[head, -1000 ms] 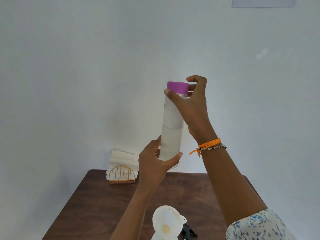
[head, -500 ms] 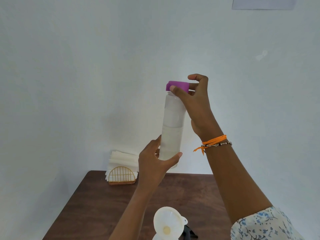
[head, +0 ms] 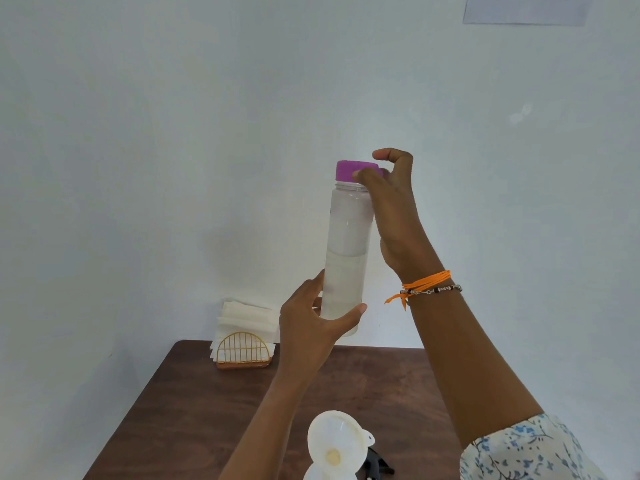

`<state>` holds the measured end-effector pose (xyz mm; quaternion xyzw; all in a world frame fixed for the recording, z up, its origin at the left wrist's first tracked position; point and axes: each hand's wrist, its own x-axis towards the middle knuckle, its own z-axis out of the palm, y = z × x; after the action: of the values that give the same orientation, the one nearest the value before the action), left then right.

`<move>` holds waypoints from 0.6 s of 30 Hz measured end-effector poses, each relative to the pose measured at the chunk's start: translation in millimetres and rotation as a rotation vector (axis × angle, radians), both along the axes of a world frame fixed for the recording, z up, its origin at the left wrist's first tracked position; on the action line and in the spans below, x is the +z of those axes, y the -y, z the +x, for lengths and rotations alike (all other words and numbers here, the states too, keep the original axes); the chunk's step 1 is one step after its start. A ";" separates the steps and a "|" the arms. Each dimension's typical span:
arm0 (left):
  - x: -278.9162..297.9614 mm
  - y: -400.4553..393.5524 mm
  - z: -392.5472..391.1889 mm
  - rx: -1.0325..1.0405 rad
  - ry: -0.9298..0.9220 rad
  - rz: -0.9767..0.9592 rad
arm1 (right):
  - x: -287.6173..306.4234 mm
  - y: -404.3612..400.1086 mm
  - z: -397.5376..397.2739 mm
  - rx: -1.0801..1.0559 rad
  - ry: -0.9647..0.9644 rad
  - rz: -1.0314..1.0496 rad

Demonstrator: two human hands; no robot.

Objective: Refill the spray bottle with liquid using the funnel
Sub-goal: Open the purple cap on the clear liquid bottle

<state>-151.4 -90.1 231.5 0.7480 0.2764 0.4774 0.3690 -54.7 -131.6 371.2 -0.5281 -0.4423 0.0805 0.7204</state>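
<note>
Nearest the camera, at 6 o'clock, one white funnel (head: 337, 445) is seen seated in what appears to be the mouth of the spray bottle (head: 327, 474), only a pale sliver of which shows at the frame edge; it is judged to be pre-placed so that liquid can be poured without spilling. One dark object (head: 375, 462), possibly the removed spray head, lies just beside it at 5 o'clock on the brown tabletop (head: 173, 410); identity cannot be confirmed. Above the tabletop, near centre, one translucent supply bottle (head: 346, 251) is held upright in the air, roughly half filled with pale liquid. The left hand (head: 311, 334) is wrapped round its lower end, fingers (head: 349, 315) and thumb clamped on the body, judged to brace it against twisting. The right hand (head: 394, 216) reaches to the 12 o'clock end, its thumb and fingertips pinching the one purple cap (head: 356, 171); the cap is still on the neck, so unscrewing is judged to be the step in hand, with pouring not yet begun. Two wristbands (head: 429, 287) are worn on the right wrist. Farthest, at 10 o'clock on the tabletop against the wall, one gold wire holder (head: 242, 349) with a stack of white napkins (head: 246, 318) stands, well apart from the work.
</note>
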 end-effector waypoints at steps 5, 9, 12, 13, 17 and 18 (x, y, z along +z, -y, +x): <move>0.7 0.8 -1.7 0.000 -0.002 0.005 | 0.1 -1.0 -4.1 -0.085 0.040 -0.002; 3.2 2.7 -2.8 -0.013 0.000 0.005 | 1.3 -2.7 -5.2 -0.153 0.066 -0.003; 3.6 4.0 -4.9 -0.024 0.012 0.010 | 4.6 0.6 -4.9 -0.062 -0.009 0.019; 3.4 4.2 -5.8 -0.025 0.014 0.011 | 5.7 1.8 -5.3 -0.042 -0.026 0.025; 3.6 3.9 -7.1 -0.019 0.009 0.009 | 7.0 -0.1 -7.2 -0.081 -0.005 0.046; 4.0 3.8 -7.0 -0.019 0.009 0.013 | 6.5 -1.7 -7.6 -0.133 0.024 0.037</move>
<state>-158.5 -93.9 235.5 0.7509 0.2644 0.4791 0.3698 -62.3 -129.9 377.7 -0.5438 -0.4165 0.0179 0.7284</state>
